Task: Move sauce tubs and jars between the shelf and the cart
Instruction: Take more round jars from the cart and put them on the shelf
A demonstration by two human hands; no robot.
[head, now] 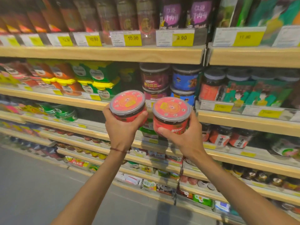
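The left hand [121, 129] grasps a red sauce tub [128, 105] from below, its thumb pressed on the tub's right side. Just right of that grip, the second red tub [170, 114] sits clasped in the right hand [186, 137], thumb across its label. Both tubs are held in front of the shelf [97, 101]. Maroon jars [154, 78] and blue jars [185, 80] stand stacked just beyond the grips.

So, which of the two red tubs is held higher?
The red tub in the left hand; the other tub, gripped by the right hand, sits slightly lower and further right.
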